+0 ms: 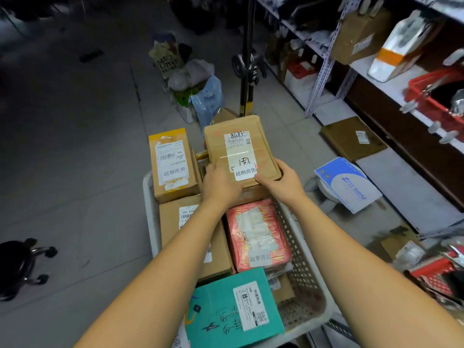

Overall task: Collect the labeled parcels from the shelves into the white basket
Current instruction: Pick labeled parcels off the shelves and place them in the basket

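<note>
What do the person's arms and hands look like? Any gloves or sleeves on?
No gloves and no sleeves in view. The left hand and right hand are bare, and the left forearm and right forearm are uncovered to the picture's edge. No watch, bracelet or ring shows.

We're seeing a dim room: the floor [62,121] fades to murk toward the top left, while the middle is evenly lit. Shelves [326,69] bow from wide-angle warp, and far-off stuff looks soft and smeary.
</note>
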